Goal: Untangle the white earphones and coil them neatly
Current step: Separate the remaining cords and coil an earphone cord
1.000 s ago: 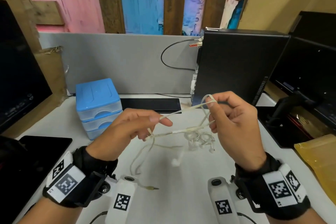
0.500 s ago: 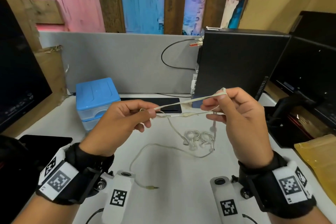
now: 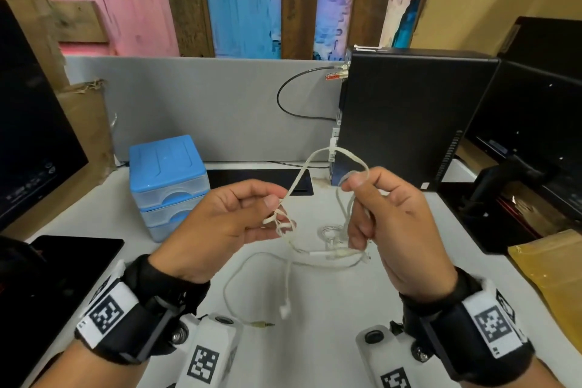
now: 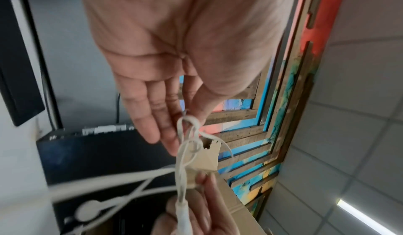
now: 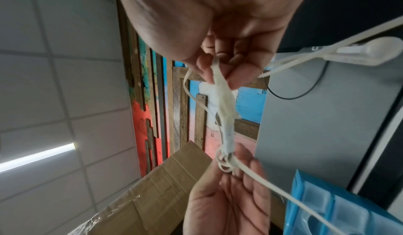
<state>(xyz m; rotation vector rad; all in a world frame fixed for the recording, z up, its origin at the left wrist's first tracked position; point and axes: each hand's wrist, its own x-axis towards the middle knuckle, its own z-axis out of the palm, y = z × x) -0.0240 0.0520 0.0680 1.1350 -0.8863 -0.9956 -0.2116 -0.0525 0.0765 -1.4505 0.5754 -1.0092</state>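
Head view: over mid-desk (image 3: 315,340), left hand (image 3: 220,230) and right hand (image 3: 387,224) each pinch the earphones (image 3: 333,161), held aloft. Pulling apart could cinch the knot (image 3: 282,224); the dangling earbud (image 3: 285,310) may snag the plug (image 3: 263,324).

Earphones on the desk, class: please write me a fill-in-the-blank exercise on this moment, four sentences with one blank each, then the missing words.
1. Both the left hand and the right hand pinch the white earphones, whose cable is still ____.
2. The set of drawers beside the left hand has a ____ top.
3. The jack plug lies on the ____ desk.
4. One earbud ____ from the cable below the hands.

Missing words: tangled; blue; white; hangs
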